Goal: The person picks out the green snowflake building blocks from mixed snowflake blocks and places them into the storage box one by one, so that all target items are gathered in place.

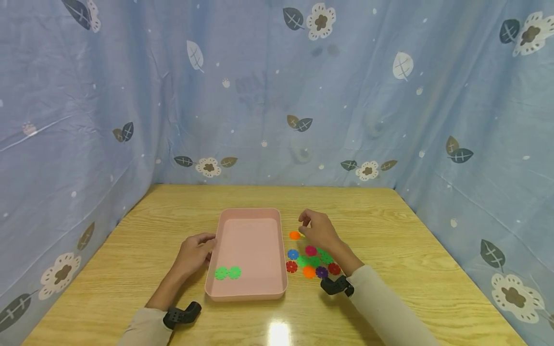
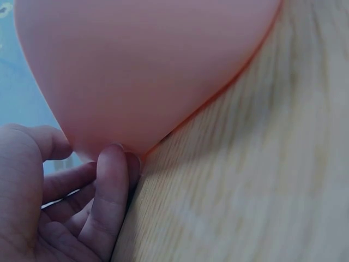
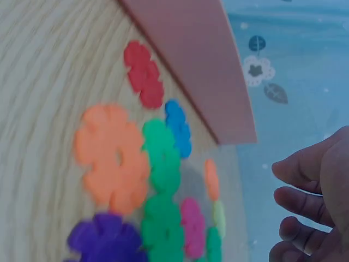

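On the left of the pink tray (image 1: 251,250), my left hand (image 1: 194,252) rests its fingers against the outer wall and rim. The left wrist view shows these fingers (image 2: 112,180) touching the wall low down, by the table. Inside the tray, near its front left corner, lie two green notched plastic discs (image 1: 221,273) side by side. My right hand (image 1: 319,229) hovers over the far end of a group of notched discs, its fingers loosely bent. Nothing shows between them in the right wrist view. Closest below it are an orange disc (image 1: 295,235) and a partly hidden yellow one (image 1: 302,235).
Right of the tray, several more discs lie on the wooden table (image 1: 389,230): blue (image 1: 293,254), red (image 1: 292,266), pink (image 1: 310,251), purple (image 1: 321,272), orange (image 1: 309,272) and overlapping green ones (image 1: 314,261). A blue patterned curtain (image 1: 268,96) surrounds the table's back and sides.
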`<state>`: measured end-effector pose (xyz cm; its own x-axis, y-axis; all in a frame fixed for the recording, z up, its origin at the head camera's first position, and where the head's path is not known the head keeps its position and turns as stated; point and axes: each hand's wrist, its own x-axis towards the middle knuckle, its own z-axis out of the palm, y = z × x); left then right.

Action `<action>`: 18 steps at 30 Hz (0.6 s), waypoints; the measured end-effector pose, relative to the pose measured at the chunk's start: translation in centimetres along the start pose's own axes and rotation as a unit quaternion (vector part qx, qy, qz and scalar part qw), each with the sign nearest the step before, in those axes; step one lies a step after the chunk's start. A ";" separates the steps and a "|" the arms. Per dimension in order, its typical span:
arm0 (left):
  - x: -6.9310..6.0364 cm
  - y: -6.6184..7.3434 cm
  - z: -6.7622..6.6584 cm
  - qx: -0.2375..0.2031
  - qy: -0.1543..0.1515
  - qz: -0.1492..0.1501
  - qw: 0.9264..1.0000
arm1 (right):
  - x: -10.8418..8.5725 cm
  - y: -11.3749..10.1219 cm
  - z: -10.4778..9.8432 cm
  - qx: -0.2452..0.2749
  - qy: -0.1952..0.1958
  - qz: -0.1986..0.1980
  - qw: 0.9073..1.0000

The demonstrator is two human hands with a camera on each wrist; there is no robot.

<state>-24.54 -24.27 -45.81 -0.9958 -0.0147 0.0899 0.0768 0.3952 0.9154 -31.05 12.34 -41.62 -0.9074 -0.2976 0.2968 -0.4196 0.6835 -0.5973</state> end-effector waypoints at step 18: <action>-0.1 0.2 0.0 0.004 0.003 -0.003 1.000 | -1.2 2.5 -1.2 -0.055 -0.048 0.065 0.995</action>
<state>-24.40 -24.15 -45.67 -0.9959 -0.0230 0.0872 0.0706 0.4030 0.9125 -30.93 15.20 -42.53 -0.9540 -0.2612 0.1475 -0.2989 0.7871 -0.5396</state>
